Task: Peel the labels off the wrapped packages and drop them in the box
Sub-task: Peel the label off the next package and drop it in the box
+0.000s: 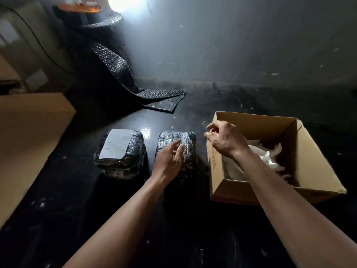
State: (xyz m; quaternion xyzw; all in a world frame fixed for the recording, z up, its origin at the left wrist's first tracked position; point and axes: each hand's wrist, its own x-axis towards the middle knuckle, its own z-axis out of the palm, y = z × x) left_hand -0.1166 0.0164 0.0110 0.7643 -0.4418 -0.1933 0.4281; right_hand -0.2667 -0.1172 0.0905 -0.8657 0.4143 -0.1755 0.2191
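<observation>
2 black wrapped packages [176, 151] side by side, left one's white label [116, 144] on, open cardboard box [309, 151] holding crumpled labels

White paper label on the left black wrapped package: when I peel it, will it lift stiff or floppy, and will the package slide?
The white rectangular paper label lies flat and thin, so it will probably flop. The glossy black plastic-wrapped package under it sits on a smooth dark surface, so it may slide unless held.
</observation>
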